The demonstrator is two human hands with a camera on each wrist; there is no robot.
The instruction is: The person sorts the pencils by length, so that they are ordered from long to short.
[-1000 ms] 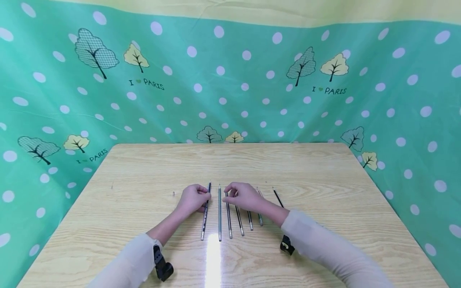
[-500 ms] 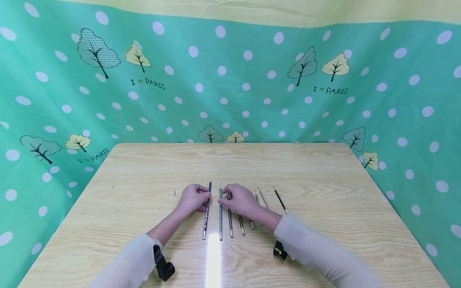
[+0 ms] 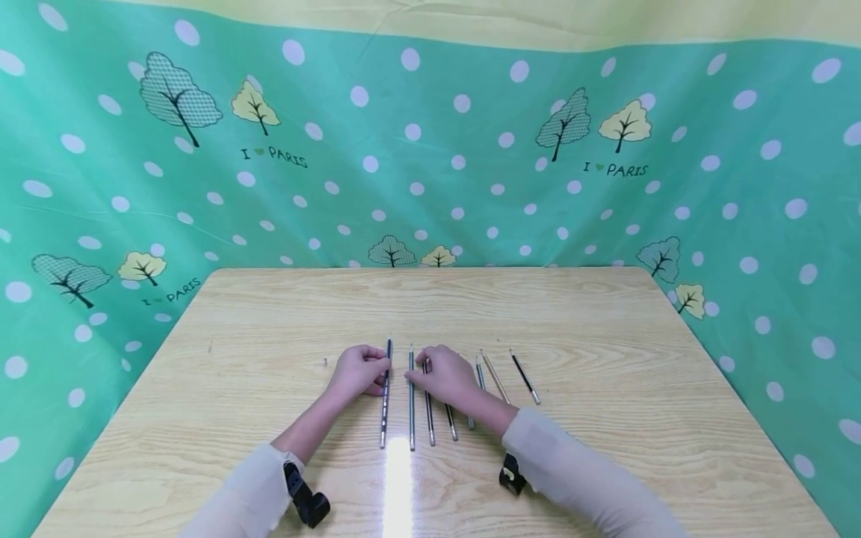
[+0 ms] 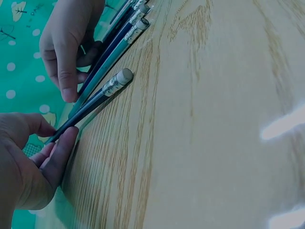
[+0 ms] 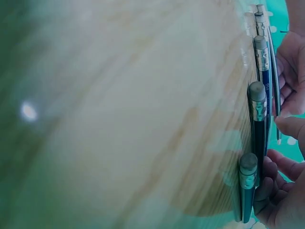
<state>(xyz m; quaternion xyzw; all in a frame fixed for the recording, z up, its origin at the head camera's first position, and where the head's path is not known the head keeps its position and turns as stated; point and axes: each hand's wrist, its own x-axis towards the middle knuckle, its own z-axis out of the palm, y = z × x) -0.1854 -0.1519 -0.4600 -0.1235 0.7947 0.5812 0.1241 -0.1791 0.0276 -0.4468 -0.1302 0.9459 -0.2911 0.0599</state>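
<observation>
My left hand [image 3: 356,371] pinches a dark pencil [image 3: 385,411] with a patterned barrel, the leftmost in a row. In the left wrist view its white eraser [image 4: 125,75] points away from the fingers and sits a little above the wood. My right hand [image 3: 445,376] reaches over the row, thumb and index finger at the upper part of a teal pencil [image 3: 412,418], which they appear to pinch. Under that hand, a black pencil [image 3: 428,415] and another dark pencil [image 3: 451,424] are partly hidden. The right wrist view shows several eraser ends beside the right hand [image 5: 281,202].
Right of the hand lie a teal pencil [image 3: 480,372], a gold-brown pencil [image 3: 494,376] and a short black pencil [image 3: 525,377]. A tiny scrap [image 3: 326,362] rests left of my left hand. Polka-dot cloth [image 3: 430,149] hangs behind the wooden table [image 3: 269,299].
My right hand has moved left, from the black pencil to the teal one, uncovering more of the pencils on the right. The left hand keeps its hold, its pencil turned slightly more upright.
</observation>
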